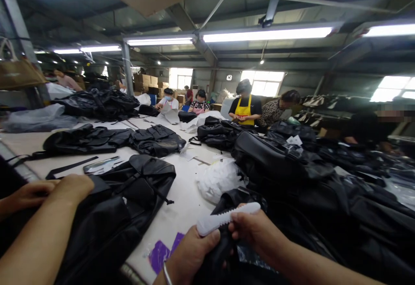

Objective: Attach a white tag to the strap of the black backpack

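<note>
Where the two hands meet: a white notched strip (210,224) lies aslant above black bag material (216,252), held at its left end and again right of its middle.
Left hand (192,250): thumb and fingers pinching the strip's left end; should the thumb slacken, that end would probably swing away.
Right hand (251,229): fingers pinching the notched edge; an uneven pull between the hands could twist the strip or catch its notches on the dark material.
Bracelet (167,273): on the left wrist; it might scratch the smooth black surface if the wrist drops.
Purple plastic packet (158,257): on the table (185,179), just beside the left wrist; a careless forearm could sweep it off the near edge.
Black backpack (142,185): to the left, beneath a co-worker's forearm (45,229); tugged sideways, it might crowd this workspace.
White scraps (217,180): heaped just beyond the hands; their matching paleness could hide a dropped strip.
Black bag pile (269,155): on the right, loosely stacked; leaning on it could make the upper bag slide.
Yellow apron (244,109): on a person across the table, likely too far to disturb the grip.
</note>
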{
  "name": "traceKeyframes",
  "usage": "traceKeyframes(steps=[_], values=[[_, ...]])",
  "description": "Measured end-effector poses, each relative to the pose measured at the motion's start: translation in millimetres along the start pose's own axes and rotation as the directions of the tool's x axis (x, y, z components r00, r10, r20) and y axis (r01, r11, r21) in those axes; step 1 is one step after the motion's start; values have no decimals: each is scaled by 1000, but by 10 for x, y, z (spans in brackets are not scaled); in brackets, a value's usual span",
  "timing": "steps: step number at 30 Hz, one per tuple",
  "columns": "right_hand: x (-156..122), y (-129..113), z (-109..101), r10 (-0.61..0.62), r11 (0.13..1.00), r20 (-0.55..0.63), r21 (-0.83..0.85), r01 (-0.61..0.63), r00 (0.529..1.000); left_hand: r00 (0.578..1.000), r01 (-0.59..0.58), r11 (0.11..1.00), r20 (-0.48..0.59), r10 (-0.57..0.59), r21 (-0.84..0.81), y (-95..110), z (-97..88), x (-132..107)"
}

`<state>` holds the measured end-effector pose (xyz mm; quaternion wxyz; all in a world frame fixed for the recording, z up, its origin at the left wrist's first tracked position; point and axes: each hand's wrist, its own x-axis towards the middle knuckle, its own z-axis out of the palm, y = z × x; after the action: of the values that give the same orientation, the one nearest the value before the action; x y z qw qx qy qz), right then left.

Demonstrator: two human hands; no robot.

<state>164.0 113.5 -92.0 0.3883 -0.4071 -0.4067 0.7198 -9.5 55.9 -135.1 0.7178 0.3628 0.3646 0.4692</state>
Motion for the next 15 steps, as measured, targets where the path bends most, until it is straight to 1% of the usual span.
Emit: traceKeyframes(steps=[3, 6, 9, 11, 12, 13, 14, 15], values=[[-160, -21, -96, -45, 997, -2, -60, 44, 999, 998, 31, 999, -45, -31, -10, 8, 151, -29], [-341, -48, -175, -29, 997, -12, -73, 28, 1000, 994, 49, 999, -98, -49, -6, 16, 291, -55], [-488, -110, -294, 12, 996, 7, -91, -12, 1000, 988, 75, 993, -141, -62, 87, 64, 416, -97], [-553, -189, -426, -1, 987, -5, -161, 0, 1000, 983, 96, 980, -173, -66, 174, 120, 501, -140], [-584, -242, -504, -57, 972, -47, -229, 45, 997, 979, 109, 969, -190, -66, 224, 151, 544, -161], [-619, -305, -584, -159, 937, -100, -327, 119, 982, 975, 126, 955, -210, -69, 270, 182, 587, -179], [-662, -373, -656, -302, 865, -134, -454, 212, 944, 971, 146, 939, -227, -76, 311, 210, 627, -192], [-714, -442, -711, -452, 746, -114, -592, 305, 885, 968, 171, 921, -236, -90, 349, 233, 665, -196]])
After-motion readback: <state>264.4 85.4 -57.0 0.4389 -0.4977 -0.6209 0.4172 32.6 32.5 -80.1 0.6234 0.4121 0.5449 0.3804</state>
